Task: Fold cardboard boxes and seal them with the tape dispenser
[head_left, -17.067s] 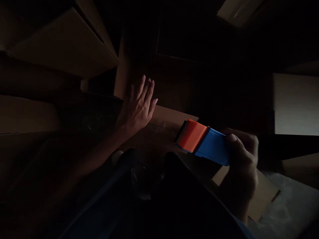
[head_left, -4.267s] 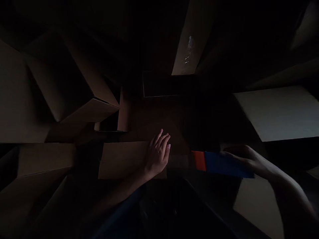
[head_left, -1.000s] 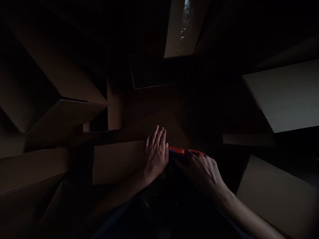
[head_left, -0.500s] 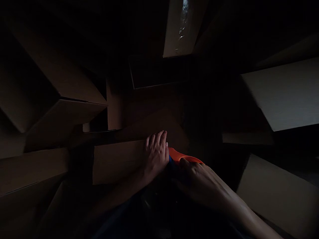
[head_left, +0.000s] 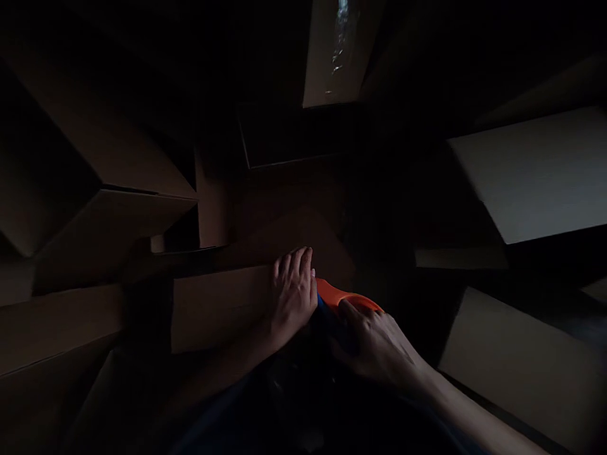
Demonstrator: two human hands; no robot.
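The scene is very dark. My left hand (head_left: 293, 292) lies on the right end of a brown cardboard box (head_left: 218, 308), its fingers curled over the far edge. Right beside it, my right hand (head_left: 379, 344) grips an orange and blue tape dispenser (head_left: 344, 297), with the thumb on its orange top. The dispenser's front end touches the box next to my left fingers. Its blue body is mostly hidden under my right hand.
Cardboard boxes and flaps crowd all round: large ones at the left (head_left: 109, 208), a pale flap at the right (head_left: 531, 170), another box at the lower right (head_left: 516, 360), and a taped box at the top (head_left: 336, 50). A dark gap lies in the middle.
My right hand brought the tape dispenser from the right up against my left hand on the box. In the last second my left fingers curled over the box edge.
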